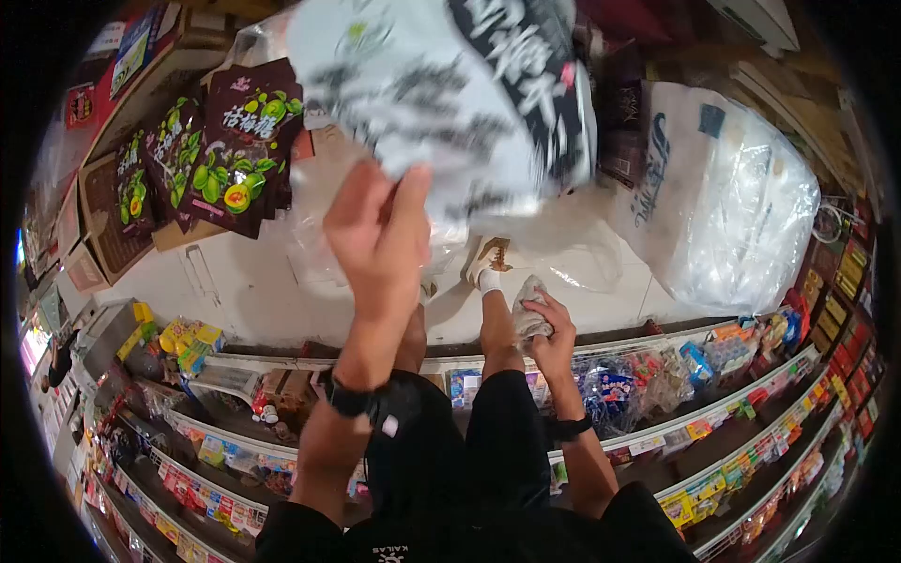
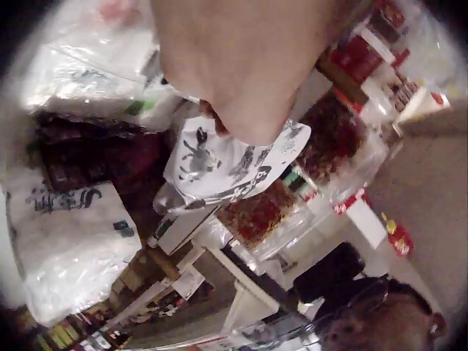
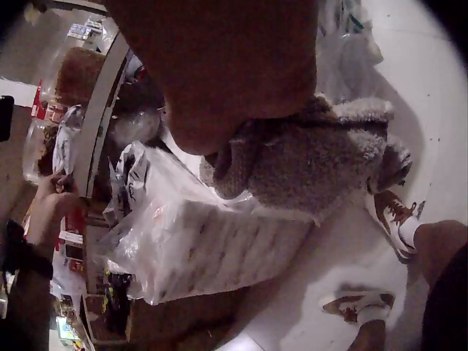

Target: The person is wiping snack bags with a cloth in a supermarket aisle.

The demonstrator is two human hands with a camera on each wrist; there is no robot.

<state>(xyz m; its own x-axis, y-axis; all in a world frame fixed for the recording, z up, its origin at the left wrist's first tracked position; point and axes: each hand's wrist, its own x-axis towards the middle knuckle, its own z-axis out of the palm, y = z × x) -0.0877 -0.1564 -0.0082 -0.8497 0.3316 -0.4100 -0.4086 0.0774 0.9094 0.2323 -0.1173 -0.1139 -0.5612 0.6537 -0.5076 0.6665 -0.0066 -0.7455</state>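
Note:
My left hand (image 1: 380,235) pinches the lower edge of a white plastic snack bag (image 1: 413,103) with black ink-style print and a black band of white lettering. The bag is raised and partly blurred in the head view. In the left wrist view, the same printed bag (image 2: 212,164) hangs below the hand, whose fingertips are mostly hidden. Lower down, by the shelf edge, my right hand (image 1: 556,336) grips a crumpled grey cloth (image 1: 531,310). Up close in the right wrist view, that fluffy cloth (image 3: 314,164) droops from the fingers over a plastic-wrapped white pack (image 3: 219,241).
Dark purple snack bags (image 1: 239,150) with green fruit print stand in a carton (image 1: 108,220) at the left. A large plastic-wrapped white pack (image 1: 723,206) sits at the right. Shelves of small packets (image 1: 694,432) run behind the legs. A person's head (image 2: 380,318) shows in the left wrist view.

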